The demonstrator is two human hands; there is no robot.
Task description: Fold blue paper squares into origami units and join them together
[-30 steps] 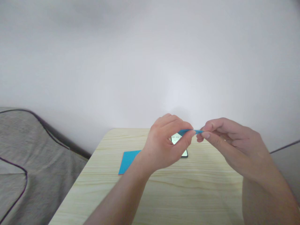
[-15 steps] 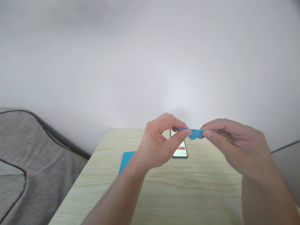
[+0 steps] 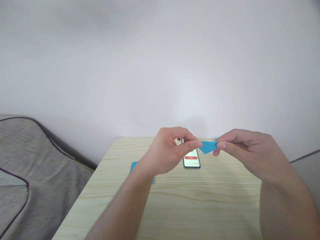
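A small piece of folded blue paper (image 3: 208,147) is held up above the table between both hands, its pointed corner hanging downward. My left hand (image 3: 172,148) pinches its left end between thumb and forefinger. At the other end my right hand (image 3: 246,150) grips the paper between thumb and fingers. Fingers cover both ends of the paper, so its full shape is hidden. Partly behind my left wrist, a flat blue sheet (image 3: 133,164) with a reddish edge lies on the table.
The light wood-grain table (image 3: 200,206) stands against a white wall (image 3: 160,66). A phone (image 3: 192,163) with a lit screen lies beyond my left hand. To the left is a grey cloth-covered piece of furniture (image 3: 50,193) with dark piping.
The folded paper has tilted so that more of its face shows, and it sits slightly lower. My left wrist has shifted a little left, covering the flat sheet differently.
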